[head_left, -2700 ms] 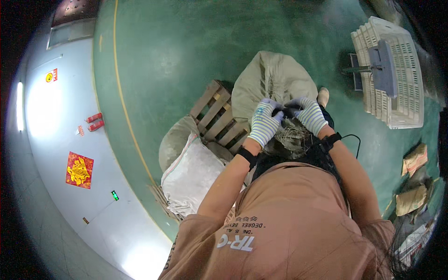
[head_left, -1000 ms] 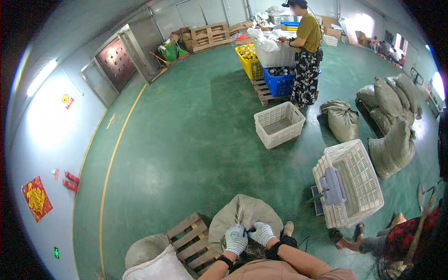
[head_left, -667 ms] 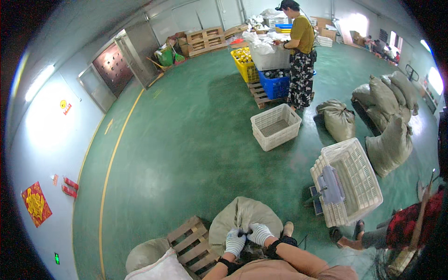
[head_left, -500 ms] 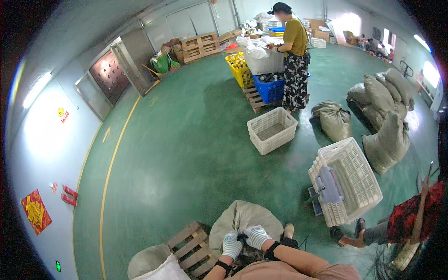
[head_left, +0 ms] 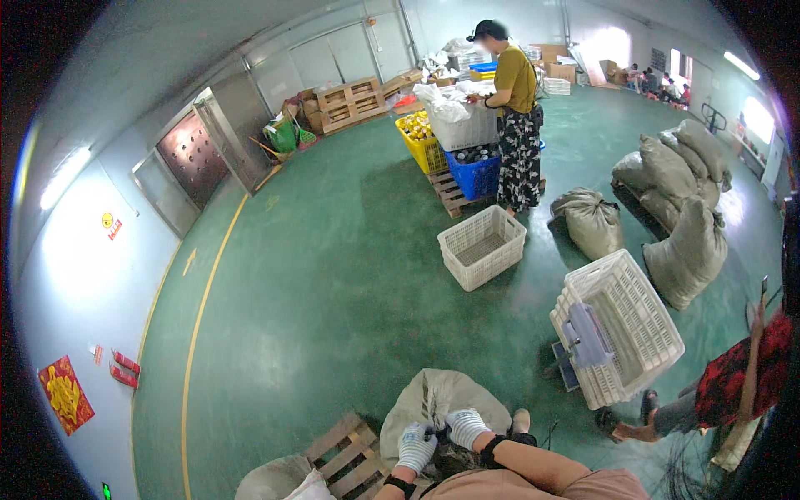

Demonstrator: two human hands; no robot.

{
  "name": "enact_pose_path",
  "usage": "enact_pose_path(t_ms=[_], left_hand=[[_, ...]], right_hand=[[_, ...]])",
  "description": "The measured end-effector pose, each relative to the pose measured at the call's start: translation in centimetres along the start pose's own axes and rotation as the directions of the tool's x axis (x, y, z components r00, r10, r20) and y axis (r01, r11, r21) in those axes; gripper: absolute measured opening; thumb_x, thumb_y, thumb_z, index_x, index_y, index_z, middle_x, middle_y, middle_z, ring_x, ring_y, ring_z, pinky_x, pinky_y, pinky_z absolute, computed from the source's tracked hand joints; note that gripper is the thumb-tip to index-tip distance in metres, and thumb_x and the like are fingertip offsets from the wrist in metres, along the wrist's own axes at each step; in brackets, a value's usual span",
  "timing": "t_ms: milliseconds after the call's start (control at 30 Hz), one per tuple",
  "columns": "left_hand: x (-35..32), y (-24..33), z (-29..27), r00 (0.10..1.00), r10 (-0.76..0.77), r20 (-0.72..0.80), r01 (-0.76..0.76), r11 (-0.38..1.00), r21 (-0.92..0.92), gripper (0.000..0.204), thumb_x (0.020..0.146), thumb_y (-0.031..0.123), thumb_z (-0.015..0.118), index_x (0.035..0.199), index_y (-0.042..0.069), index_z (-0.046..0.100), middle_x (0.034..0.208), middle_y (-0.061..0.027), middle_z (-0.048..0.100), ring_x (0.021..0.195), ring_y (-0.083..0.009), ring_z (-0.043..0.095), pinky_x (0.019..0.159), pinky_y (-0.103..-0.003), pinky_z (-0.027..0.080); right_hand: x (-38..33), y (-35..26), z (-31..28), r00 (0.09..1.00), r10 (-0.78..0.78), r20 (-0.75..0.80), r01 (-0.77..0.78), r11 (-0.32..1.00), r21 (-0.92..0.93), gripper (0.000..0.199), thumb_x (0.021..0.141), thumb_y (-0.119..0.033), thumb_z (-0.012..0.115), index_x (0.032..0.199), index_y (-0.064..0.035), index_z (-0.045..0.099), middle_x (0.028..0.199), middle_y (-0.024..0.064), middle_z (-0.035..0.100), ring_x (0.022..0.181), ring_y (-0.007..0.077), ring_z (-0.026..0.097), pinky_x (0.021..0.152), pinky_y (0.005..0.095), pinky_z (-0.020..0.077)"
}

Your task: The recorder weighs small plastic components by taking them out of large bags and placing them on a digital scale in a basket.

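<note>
Grey-green sack (head_left: 446, 396) sits at near centre; right hand (head_left: 467, 427) has edged away from left hand (head_left: 416, 448), leaving dark material (head_left: 429, 432) apparently pinched in left fingers; right fingers curl, grip unclear.

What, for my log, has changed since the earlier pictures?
The striped-gloved right hand has just drawn slightly away from the striped-gloved left hand; whether either let go is unclear. The view tilted up since the first picture. The grey-green woven sack and stacked white plastic crates stayed.
</note>
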State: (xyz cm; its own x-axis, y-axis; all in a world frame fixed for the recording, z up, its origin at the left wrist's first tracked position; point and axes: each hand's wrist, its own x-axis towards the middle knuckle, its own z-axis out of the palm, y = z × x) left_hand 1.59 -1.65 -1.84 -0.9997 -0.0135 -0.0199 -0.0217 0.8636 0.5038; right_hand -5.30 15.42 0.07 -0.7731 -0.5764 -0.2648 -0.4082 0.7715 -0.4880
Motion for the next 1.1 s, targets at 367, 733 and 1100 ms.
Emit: enact_pose_path(t_ms=[367, 733, 1100], left_hand=[[-0.1, -0.2, 1.9, 0.996, -0.079, 0.033, 0.062, 0.934, 0.352, 0.023, 0.076, 0.029, 0.07, 0.095, 0.016, 0.074, 0.1, -0.0118, 0.068, 0.095, -0.0312, 0.064, 0.083, -0.043, 0.051], [0.4, 0.3, 0.9, 0.994, -0.094, 0.063, 0.07, 0.95, 0.304, 0.024, 0.078, 0.033, 0.067, 0.093, 0.016, 0.074, 0.098, -0.0122, 0.07, 0.096, -0.0312, 0.066, 0.081, -0.044, 0.051], [-1.0, -1.4, -0.9, 0.958, -0.284, 0.035, 0.285, 0.958, -0.025, 0.028, 0.074, 0.031, 0.074, 0.081, 0.004, 0.075, 0.081, -0.0183, 0.07, 0.082, -0.0354, 0.067, 0.078, -0.043, 0.052]], right_hand=[[0.5, -0.8, 1.0, 0.994, -0.1, -0.04, 0.099, 0.995, -0.026, 0.023, 0.08, -0.023, 0.062, 0.091, -0.0044, 0.068, 0.084, 0.0222, 0.069, 0.084, 0.0406, 0.067, 0.076, 0.0495, 0.0514], [-0.2, -1.6, -0.6, 0.997, -0.048, -0.057, 0.049, 0.999, 0.014, 0.02, 0.079, -0.015, 0.059, 0.09, -0.004, 0.072, 0.09, 0.0212, 0.071, 0.088, 0.0382, 0.069, 0.078, 0.0468, 0.054], [0.6, 1.3, 0.6, 0.986, 0.163, -0.043, -0.159, 0.985, 0.072, 0.028, 0.08, -0.025, 0.065, 0.097, -0.0035, 0.071, 0.096, 0.0223, 0.07, 0.092, 0.0392, 0.067, 0.081, 0.0473, 0.0532]])
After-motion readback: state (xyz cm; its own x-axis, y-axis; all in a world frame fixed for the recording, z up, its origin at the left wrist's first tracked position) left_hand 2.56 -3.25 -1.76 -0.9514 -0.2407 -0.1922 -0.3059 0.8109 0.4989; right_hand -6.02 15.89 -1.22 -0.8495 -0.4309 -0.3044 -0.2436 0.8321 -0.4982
